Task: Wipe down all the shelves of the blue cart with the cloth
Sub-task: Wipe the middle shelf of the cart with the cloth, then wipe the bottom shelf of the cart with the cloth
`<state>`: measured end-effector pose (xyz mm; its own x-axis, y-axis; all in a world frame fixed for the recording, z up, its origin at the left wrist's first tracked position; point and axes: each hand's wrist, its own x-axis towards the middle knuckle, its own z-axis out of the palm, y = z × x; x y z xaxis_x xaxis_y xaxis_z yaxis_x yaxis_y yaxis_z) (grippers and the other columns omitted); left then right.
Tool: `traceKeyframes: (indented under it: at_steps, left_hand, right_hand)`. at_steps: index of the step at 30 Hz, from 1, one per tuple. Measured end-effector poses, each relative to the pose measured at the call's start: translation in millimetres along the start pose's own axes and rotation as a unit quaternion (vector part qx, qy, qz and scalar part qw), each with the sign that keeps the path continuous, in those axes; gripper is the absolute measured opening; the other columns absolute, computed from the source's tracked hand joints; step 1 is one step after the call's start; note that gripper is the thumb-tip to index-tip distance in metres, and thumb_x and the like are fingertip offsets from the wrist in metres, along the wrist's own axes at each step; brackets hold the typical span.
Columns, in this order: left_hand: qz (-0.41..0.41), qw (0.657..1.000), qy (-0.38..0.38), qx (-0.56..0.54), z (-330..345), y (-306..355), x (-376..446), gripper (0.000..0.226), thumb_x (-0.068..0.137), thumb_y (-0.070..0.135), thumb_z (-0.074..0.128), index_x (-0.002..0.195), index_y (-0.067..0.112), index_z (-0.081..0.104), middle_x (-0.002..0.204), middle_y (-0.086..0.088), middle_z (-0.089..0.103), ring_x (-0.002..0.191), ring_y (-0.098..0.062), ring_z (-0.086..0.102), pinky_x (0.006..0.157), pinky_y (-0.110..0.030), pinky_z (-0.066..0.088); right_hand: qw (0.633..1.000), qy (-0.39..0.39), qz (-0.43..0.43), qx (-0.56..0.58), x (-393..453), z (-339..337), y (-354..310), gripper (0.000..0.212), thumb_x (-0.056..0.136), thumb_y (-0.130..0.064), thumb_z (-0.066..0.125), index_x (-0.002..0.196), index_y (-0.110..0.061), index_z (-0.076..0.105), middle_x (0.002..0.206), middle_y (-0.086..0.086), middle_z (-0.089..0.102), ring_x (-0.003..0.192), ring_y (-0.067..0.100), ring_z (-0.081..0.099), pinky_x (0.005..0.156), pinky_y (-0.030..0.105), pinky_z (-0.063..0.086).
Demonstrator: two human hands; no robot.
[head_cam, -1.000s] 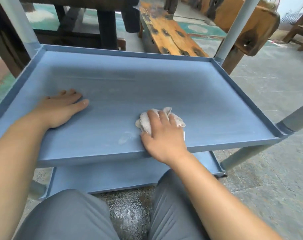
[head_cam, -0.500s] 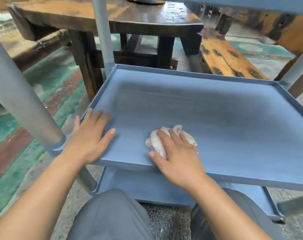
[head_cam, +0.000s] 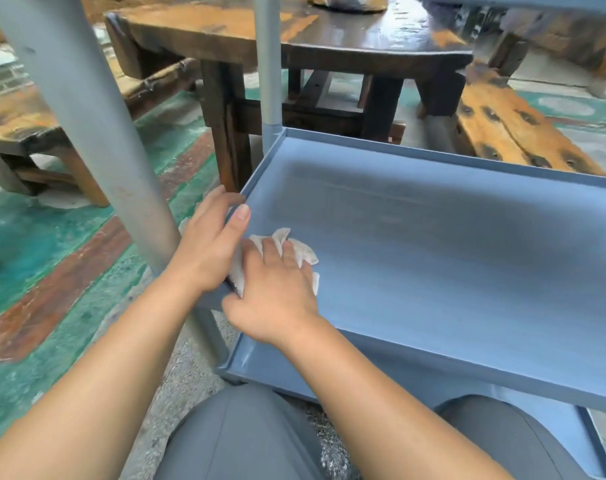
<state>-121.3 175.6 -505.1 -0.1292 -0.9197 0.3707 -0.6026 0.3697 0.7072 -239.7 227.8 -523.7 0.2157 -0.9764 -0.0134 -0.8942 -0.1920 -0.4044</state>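
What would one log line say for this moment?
stage: wiping middle shelf | right hand: presses cloth near left edge | left hand: grips middle shelf's rim

The right hand (head_cam: 277,292) has slid the cloth (head_cam: 303,252) against the left hand (head_cam: 208,251), whose fingers now hook over the shelf (head_cam: 433,254) rim, thumb inside

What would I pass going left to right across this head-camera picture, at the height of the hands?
Painted floor → grey post → left hand gripping the rim → right hand pressing the cloth → blue shelf.
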Motion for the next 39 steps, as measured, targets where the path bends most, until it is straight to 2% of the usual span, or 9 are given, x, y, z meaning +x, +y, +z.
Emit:
traceKeyframes:
  at_steps: [4,6,13,19,23,27,30,33,39]
  left_hand:
    - [-0.123,0.986,0.006,-0.115,-6.4,4.9,3.4,0.07,0.068,0.089,0.033,0.083,0.025,0.057,0.093,0.003,0.06,0.107,-0.034,0.06,0.099,-0.052,0.041]
    - [-0.146,0.981,-0.001,-0.128,-8.7,5.3,3.3,0.08,0.062,0.091,0.038,0.089,0.018,0.058,0.099,-0.002,0.062,0.103,-0.033,0.063,0.099,-0.055,0.042]
    - [-0.243,0.945,-0.107,-0.191,-14.9,11.9,7.5,0.048,0.062,0.072,0.055,0.079,0.028,0.063,0.112,0.005,0.058,0.104,-0.018,0.06,0.081,-0.033,0.041]
    - [-0.245,0.924,-0.219,-0.195,-25.7,11.7,-5.5,0.063,0.049,0.067,0.064,0.098,0.027,0.068,0.13,0.002,0.058,0.116,-0.013,0.056,0.103,-0.034,0.04]
    - [-0.124,0.964,-0.2,-0.123,-35.8,19.5,-28.4,0.048,0.079,0.045,0.056,0.117,0.017,0.061,0.111,0.01,0.061,0.097,0.008,0.054,0.084,-0.007,0.039]
    - [-0.087,0.96,-0.178,-0.2,-41.9,7.3,-85.8,0.042,0.081,0.034,0.062,0.117,0.013,0.059,0.125,-0.006,0.062,0.118,-0.01,0.059,0.092,-0.021,0.047]
    - [-0.045,0.973,-0.185,-0.132,-16.9,-6.5,-125.7,0.035,0.084,0.028,0.059,0.111,0.007,0.064,0.109,-0.01,0.069,0.103,-0.018,0.065,0.086,-0.03,0.051]
    - [0.036,0.978,-0.204,0.009,29.1,-27.3,-142.4,0.03,0.086,0.029,0.058,0.108,0.009,0.067,0.101,0.0,0.07,0.092,-0.003,0.06,0.085,-0.013,0.043]
    - [-0.11,0.924,-0.349,0.112,152.1,-108.9,-150.0,0.059,0.09,0.031,0.06,0.142,0.011,0.04,0.144,-0.013,0.047,0.132,-0.028,0.043,0.107,-0.029,0.03]
  right_hand:
    - [0.997,0.021,-0.065,0.035,17.7,3.0,-17.5,0.043,0.069,-0.038,0.06,0.107,-0.024,0.048,0.106,0.005,0.063,0.111,0.034,0.056,0.078,0.041,0.044]
    - [0.995,0.038,-0.085,0.032,18.2,0.1,-13.9,0.04,0.068,-0.034,0.063,0.103,-0.025,0.048,0.095,0.003,0.065,0.091,0.032,0.062,0.064,0.034,0.035]
    - [0.989,0.0,-0.119,0.083,17.1,-9.1,-3.5,0.05,0.071,-0.044,0.066,0.118,-0.043,0.051,0.109,-0.005,0.069,0.102,0.028,0.06,0.07,0.033,0.037]
    - [0.957,-0.046,-0.189,0.215,9.0,-10.1,8.1,0.062,0.052,-0.048,0.055,0.114,-0.043,0.059,0.106,-0.012,0.07,0.098,0.02,0.064,0.084,0.039,0.052]
    - [0.896,0.002,-0.424,0.132,-29.5,4.7,21.1,0.062,0.06,-0.034,0.061,0.121,-0.027,0.062,0.109,-0.005,0.071,0.104,0.023,0.065,0.086,0.041,0.05]
    - [0.809,-0.028,-0.586,-0.042,-61.1,53.1,58.6,0.063,0.069,-0.032,0.058,0.131,-0.024,0.051,0.123,-0.008,0.063,0.123,0.02,0.053,0.094,0.041,0.043]
    - [0.835,-0.082,-0.543,-0.041,-41.3,92.5,111.5,0.063,0.068,-0.028,0.062,0.13,-0.022,0.052,0.123,-0.004,0.064,0.12,0.021,0.055,0.099,0.039,0.043]
    - [0.901,-0.133,-0.413,0.004,-15.2,124.4,153.6,0.062,0.069,-0.02,0.064,0.131,-0.019,0.056,0.123,0.004,0.064,0.117,0.026,0.056,0.099,0.033,0.037]
    - [0.982,-0.097,-0.152,0.052,-2.8,192.5,222.8,0.064,0.073,-0.022,0.062,0.136,-0.022,0.05,0.133,0.005,0.058,0.121,0.027,0.055,0.098,0.031,0.043]
